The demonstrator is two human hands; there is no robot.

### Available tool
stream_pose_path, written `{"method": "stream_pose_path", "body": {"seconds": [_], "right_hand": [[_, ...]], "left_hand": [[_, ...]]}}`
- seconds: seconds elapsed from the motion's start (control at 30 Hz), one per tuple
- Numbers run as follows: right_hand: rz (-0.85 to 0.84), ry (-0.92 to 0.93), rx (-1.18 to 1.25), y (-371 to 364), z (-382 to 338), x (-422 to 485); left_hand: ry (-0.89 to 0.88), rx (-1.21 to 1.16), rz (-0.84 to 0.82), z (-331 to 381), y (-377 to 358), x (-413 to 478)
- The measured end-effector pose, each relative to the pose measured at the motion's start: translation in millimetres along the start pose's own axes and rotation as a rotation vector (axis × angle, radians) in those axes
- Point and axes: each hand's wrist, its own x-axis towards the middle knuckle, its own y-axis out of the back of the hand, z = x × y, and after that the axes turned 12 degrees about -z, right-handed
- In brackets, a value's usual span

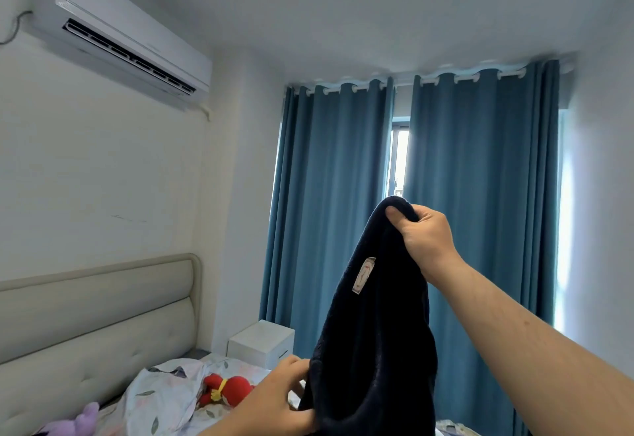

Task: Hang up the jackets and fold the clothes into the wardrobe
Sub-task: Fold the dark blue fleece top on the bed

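Head view: your right hand pinches the dark navy fleecy garment aloft before the blue curtains; your left hand grips its lower edge. Garment unfolded; wardrobe unseen; folding and stowing remain.

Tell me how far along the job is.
Done: nothing that this view shows. In hand: the right hand holds up a dark garment by its top, the left hand grips its lower edge. Left: folding or hanging it, then storing it.
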Motion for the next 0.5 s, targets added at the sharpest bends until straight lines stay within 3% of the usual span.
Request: {"method": "stream_pose_path", "body": {"seconds": [0.07,0.2,0.5], "right_hand": [[0.040,-0.005,-0.007,-2,0,4],[0.086,0.002,-0.013,-6,-2,5],[0.141,-0.003,-0.006,8,-9,7]], "left_hand": [[0.038,0.150,0.013,0,-11,1],[0.096,0.357,0.205,6,-24,10],[0.122,0.125,0.599,-7,29,21]]}}
